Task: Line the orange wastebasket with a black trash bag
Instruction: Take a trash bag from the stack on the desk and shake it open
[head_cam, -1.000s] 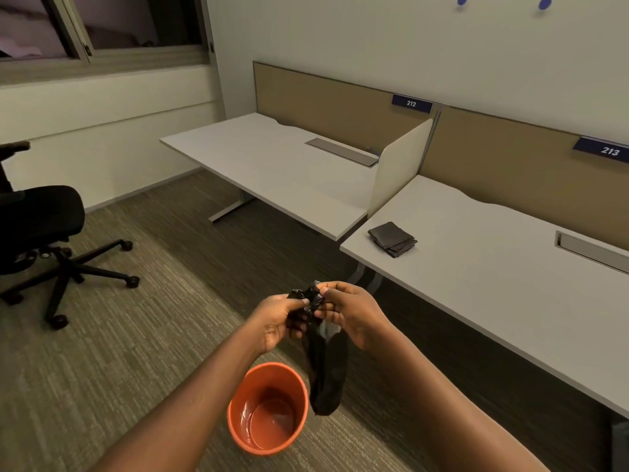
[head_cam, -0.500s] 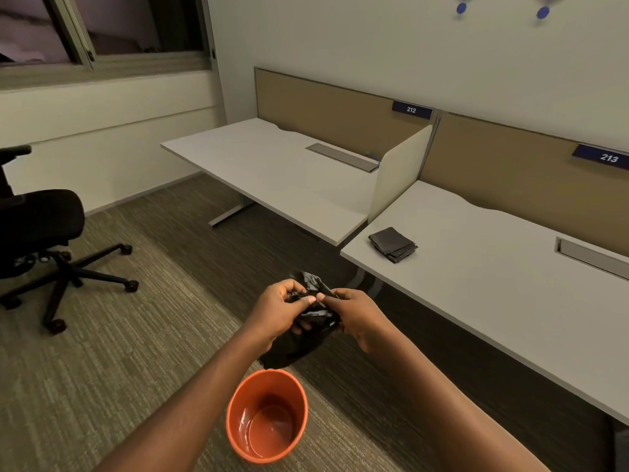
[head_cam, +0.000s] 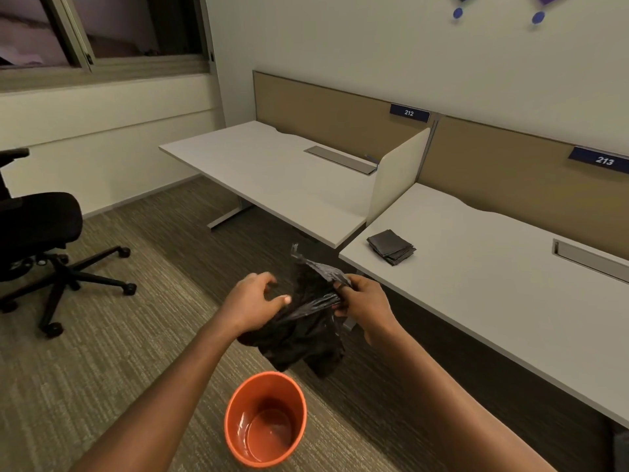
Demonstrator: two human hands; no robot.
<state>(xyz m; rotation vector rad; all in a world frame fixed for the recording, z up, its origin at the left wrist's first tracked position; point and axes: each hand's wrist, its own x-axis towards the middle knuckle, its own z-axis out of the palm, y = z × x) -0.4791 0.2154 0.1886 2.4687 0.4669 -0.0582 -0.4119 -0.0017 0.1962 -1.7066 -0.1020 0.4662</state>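
Note:
The orange wastebasket (head_cam: 265,419) stands upright and unlined on the carpet below my hands. Above it hangs a crumpled black trash bag (head_cam: 303,328), partly unfolded, its lower end a little above the basket's rim. My right hand (head_cam: 362,303) pinches the bag's upper edge between thumb and fingers. My left hand (head_cam: 253,301) is at the bag's left side with fingers spread; its thumb touches the plastic, and I cannot tell whether it grips.
A stack of folded black bags (head_cam: 391,247) lies on the near corner of the white desk (head_cam: 493,301) at my right. A second desk (head_cam: 272,175) stands behind. A black office chair (head_cam: 37,240) is at the left on the carpet.
The bag went from a narrow hanging strip to a bunched, wider mass. My hands have moved apart, and the left hand's fingers have spread.

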